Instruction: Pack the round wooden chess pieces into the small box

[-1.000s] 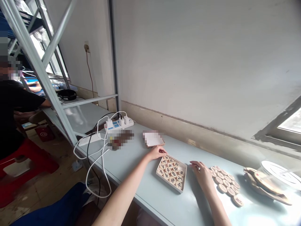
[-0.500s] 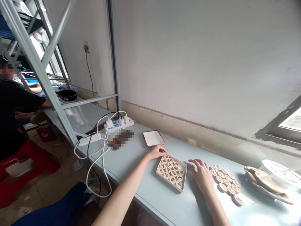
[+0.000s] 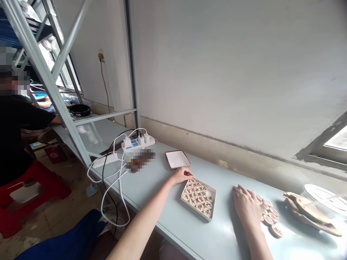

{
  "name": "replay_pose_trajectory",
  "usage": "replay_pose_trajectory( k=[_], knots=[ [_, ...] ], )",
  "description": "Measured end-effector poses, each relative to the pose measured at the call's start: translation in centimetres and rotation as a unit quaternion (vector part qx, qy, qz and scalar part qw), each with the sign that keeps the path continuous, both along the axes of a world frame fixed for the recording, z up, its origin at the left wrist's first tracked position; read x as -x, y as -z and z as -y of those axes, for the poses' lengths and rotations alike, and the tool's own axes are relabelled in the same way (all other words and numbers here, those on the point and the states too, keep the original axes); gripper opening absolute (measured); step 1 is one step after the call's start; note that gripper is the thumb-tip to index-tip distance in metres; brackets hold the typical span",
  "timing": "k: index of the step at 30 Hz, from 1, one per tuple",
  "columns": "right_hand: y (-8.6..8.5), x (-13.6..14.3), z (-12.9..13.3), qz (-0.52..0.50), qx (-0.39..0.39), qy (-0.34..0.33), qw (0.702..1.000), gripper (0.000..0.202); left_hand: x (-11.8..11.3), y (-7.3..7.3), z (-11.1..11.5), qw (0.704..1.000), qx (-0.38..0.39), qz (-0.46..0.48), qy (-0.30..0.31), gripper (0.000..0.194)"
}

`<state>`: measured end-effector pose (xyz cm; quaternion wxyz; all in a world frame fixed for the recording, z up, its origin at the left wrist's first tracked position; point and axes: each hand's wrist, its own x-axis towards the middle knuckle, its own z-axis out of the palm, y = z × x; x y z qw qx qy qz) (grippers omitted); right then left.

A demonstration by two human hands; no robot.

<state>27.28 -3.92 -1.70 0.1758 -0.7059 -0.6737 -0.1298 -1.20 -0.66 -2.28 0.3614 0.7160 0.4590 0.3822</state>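
An open white box [image 3: 213, 216] on the grey table holds several round wooden pieces [image 3: 201, 199] with dark characters, laid in rows with a gap at the upper right. My left hand [image 3: 182, 175] is at the box's upper left corner, its fingers bent together against the rim. My right hand [image 3: 248, 206] lies palm down over the left part of a group of loose round pieces [image 3: 268, 219], covering some of them; its fingers point away from me, and what is under them is hidden. One dark-marked piece [image 3: 276, 231] lies at the near end of that group.
Behind the box lies a lid [image 3: 178, 159]. A power strip [image 3: 138, 143] with white cables [image 3: 119, 180] is at the left by a metal frame [image 3: 54, 86]. At the right stand a wooden tray [image 3: 311, 213] and a clear plastic container [image 3: 326, 198]. A seated person [image 3: 16, 133] is far left.
My right hand has moved right, from beside the box onto the loose pieces. My left hand has stayed at the box corner. The view has shifted slightly.
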Motion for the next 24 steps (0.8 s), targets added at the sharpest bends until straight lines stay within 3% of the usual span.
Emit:
replay_pose_trajectory(
  k=[3,6,9,11,17,24],
  knots=[
    [-0.3,-0.6,-0.1,-0.049,-0.006,-0.003,0.999,0.035,0.0,-0.4,0.2,0.999,-0.017,-0.017,-0.038,0.02],
    [-1.3,0.6,0.3,-0.095,-0.03,-0.104,0.99,0.04,0.0,-0.6,0.3,0.997,-0.03,-0.031,-0.062,0.02],
    [-2.2,2.9,1.3,-0.114,0.046,-0.237,0.964,0.038,-0.1,-0.6,0.3,0.996,-0.04,-0.035,-0.071,0.019],
    [-2.6,4.3,2.0,-0.105,0.112,-0.281,0.947,0.036,-0.1,-0.5,0.3,0.996,-0.043,-0.034,-0.072,0.02],
    [-3.1,5.2,2.8,-0.097,0.153,-0.282,0.942,0.029,-0.2,-0.5,0.3,0.997,-0.038,-0.032,-0.066,0.022],
    [-2.4,5.2,2.0,-0.189,0.136,-0.296,0.926,0.029,-0.2,-0.6,0.3,0.997,-0.036,-0.032,-0.065,0.022]
  ],
)
